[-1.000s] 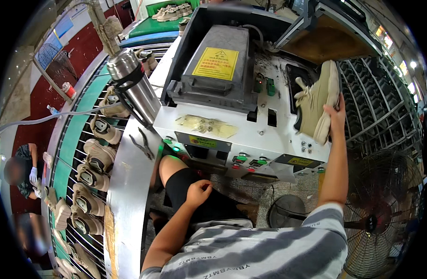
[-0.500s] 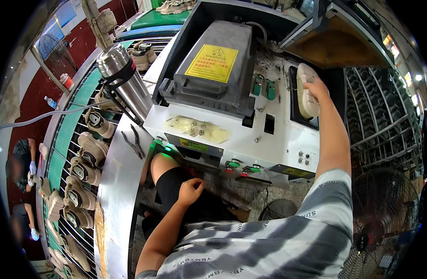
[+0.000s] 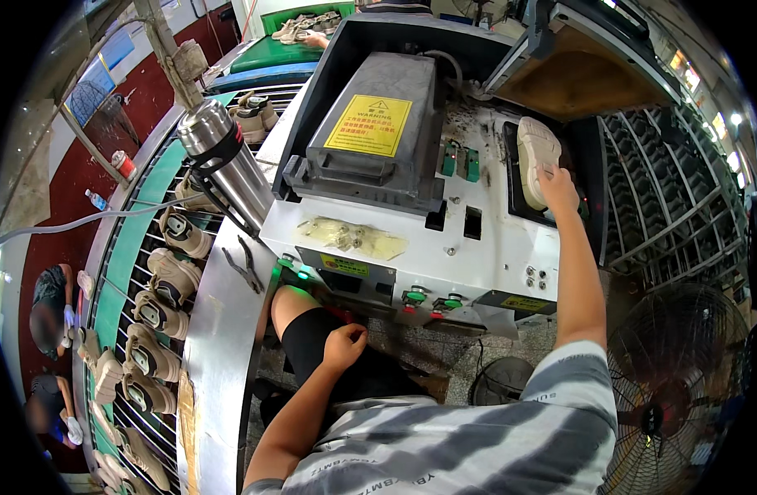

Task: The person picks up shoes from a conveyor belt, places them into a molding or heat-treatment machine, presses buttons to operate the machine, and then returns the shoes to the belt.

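Observation:
My right hand (image 3: 558,188) grips a beige shoe (image 3: 537,157) by its nearer end, with my arm stretched out to the right. Sole up, the shoe lies over the black recessed bed (image 3: 513,183) on the right of a white machine (image 3: 494,247). My left hand (image 3: 344,346) rests on my thigh over black shorts, its fingers curled in and nothing seen in them. Above the bed, a raised lid (image 3: 580,70) with a brown inner pad stands open. The machine's closed grey cover (image 3: 370,115) is to the left of the shoe.
A steel thermos (image 3: 226,161) and pliers (image 3: 245,264) are left of the machine. Several beige shoes (image 3: 174,276) line a curved roller rack. To the right are a metal rack (image 3: 663,194) and a floor fan (image 3: 655,404). Other people work at far left; a hand reaches in at the top.
My right hand sits nearer the shoe's close end, and the shoe's tilt has changed slightly over the bed. My left hand stays on my thigh. The whole view has shifted a little.

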{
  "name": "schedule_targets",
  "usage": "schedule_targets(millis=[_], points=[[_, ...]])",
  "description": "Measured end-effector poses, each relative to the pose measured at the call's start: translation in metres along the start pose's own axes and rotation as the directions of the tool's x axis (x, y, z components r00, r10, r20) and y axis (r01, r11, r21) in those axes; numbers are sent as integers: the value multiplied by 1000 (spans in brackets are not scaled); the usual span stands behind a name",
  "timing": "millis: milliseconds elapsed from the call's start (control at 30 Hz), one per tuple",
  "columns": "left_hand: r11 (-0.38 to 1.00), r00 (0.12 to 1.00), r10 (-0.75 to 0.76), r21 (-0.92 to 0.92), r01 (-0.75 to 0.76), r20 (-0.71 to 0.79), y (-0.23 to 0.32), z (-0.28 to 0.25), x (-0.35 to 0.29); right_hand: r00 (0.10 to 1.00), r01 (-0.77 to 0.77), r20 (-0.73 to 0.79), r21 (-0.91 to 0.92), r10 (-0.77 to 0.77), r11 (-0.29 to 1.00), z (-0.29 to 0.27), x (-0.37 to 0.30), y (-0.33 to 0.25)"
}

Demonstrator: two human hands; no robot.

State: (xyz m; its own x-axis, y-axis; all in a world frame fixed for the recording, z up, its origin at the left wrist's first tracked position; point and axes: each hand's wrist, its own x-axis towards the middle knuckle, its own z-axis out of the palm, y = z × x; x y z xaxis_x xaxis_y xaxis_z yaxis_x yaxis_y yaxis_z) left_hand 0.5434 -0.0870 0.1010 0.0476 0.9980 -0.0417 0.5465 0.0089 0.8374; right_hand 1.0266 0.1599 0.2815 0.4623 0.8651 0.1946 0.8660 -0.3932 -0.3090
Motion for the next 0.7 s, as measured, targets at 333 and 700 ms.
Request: schedule_targets(millis=[333, 700], points=[[962, 996, 51, 265, -70, 76, 11, 10, -9, 990, -38, 135, -49, 44, 998, -29, -7, -21], [985, 999, 43, 168, -44, 10, 8, 4, -22, 966, -258, 10, 30, 258, 966, -26, -19, -36]])
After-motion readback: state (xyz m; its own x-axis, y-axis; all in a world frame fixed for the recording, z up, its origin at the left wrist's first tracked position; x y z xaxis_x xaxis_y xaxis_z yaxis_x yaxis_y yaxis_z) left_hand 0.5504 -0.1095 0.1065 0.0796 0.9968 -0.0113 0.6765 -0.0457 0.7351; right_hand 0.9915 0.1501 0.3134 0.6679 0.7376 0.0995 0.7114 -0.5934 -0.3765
